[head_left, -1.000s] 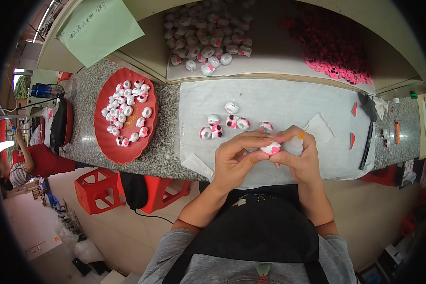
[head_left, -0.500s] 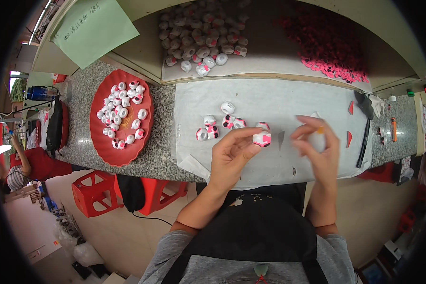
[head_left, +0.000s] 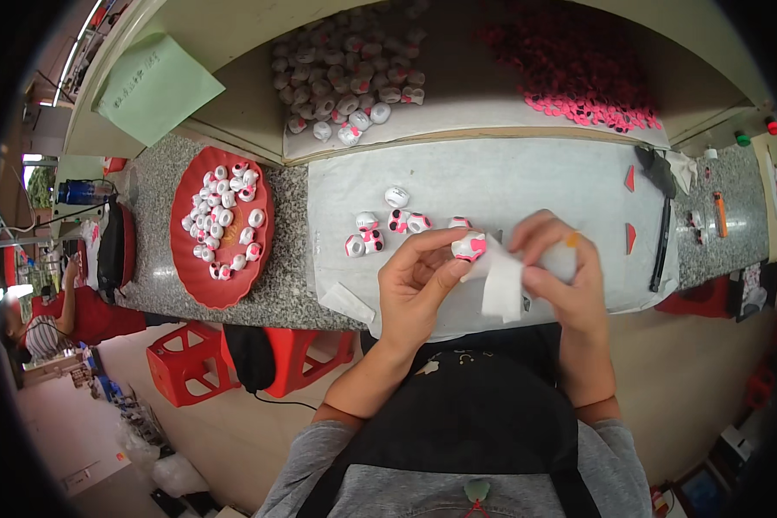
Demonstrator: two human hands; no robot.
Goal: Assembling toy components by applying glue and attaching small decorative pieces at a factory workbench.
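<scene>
Head view: the hands have drifted apart since a second ago, when both were bunched together on one piece. Now the left hand [head_left: 419, 281] alone pinches the white-and-pink toy head [head_left: 470, 247] at its fingertips, just above the near edge of the grey mat [head_left: 509, 186]. The right hand [head_left: 563, 274] is closed on a white sticker sheet [head_left: 502, 287], so the work looks to be between stickers.

Counts:
- loose toy heads on the mat: about five [head_left: 380, 229]
- red plate [head_left: 220, 289] at left: roughly twenty-five
- far piles: too many to count
</scene>
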